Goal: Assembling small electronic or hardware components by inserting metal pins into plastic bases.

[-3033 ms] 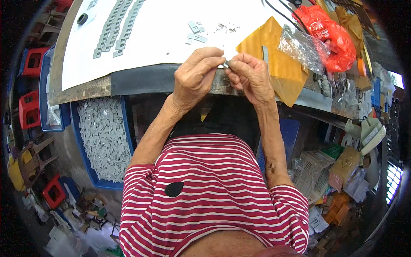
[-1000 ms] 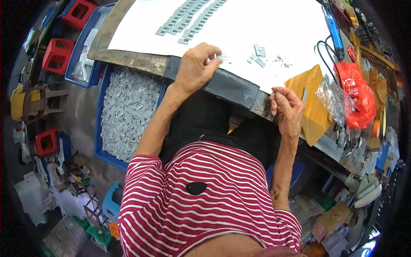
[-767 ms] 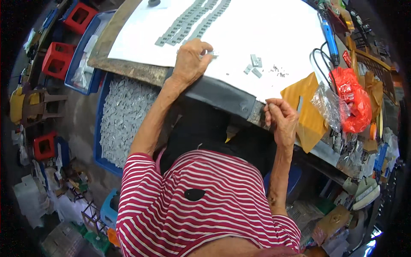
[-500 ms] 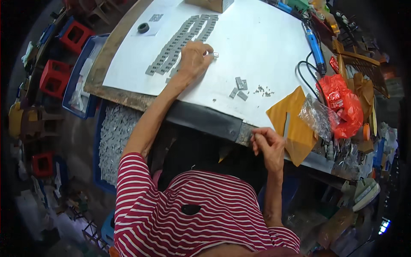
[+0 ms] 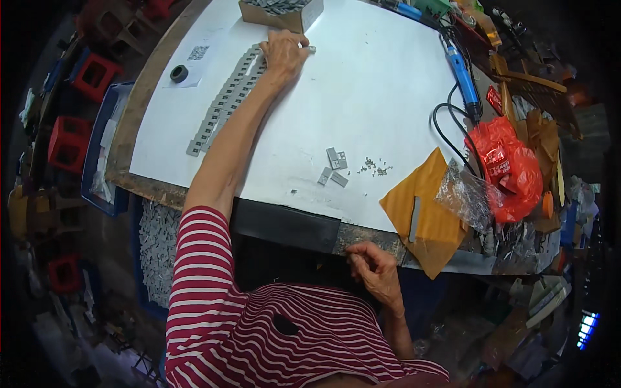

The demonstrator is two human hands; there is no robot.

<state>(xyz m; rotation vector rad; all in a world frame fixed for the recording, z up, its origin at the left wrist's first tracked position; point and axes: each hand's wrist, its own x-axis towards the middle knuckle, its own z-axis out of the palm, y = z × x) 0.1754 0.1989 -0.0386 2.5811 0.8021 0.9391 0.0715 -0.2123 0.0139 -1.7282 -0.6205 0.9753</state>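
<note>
My left hand point(image 5: 284, 57) reaches far over the white work surface, its fingers pinching a small grey part point(image 5: 312, 49) that pokes out beyond the fingertips. Beneath and left of that arm lie long staggered rows of flat grey pieces point(image 5: 223, 107), partly hidden by the hand and forearm. Just behind the hand stands a cardboard box point(image 5: 275, 19) holding many dark grey pieces. My right hand point(image 5: 376, 271) hovers by the near table edge with curled fingers; what they hold, if anything, is hidden. Ahead of it are several loose grey pieces point(image 5: 338, 178) and a scatter of tiny fasteners point(image 5: 375, 167).
An orange-yellow envelope point(image 5: 427, 220), clear plastic wrap point(image 5: 462, 197) and a red plastic bag point(image 5: 504, 168) crowd the right side. A blue electric screwdriver point(image 5: 460, 71) with a black cord lies beyond. A black ring point(image 5: 179, 74) sits at left; a blue bin point(image 5: 155, 258) of grey parts stands below.
My left hand has moved farther across the surface toward the cardboard box, keeping its pinch. The view has shifted, showing the box's contents. My right hand stays curled near the table edge.
</note>
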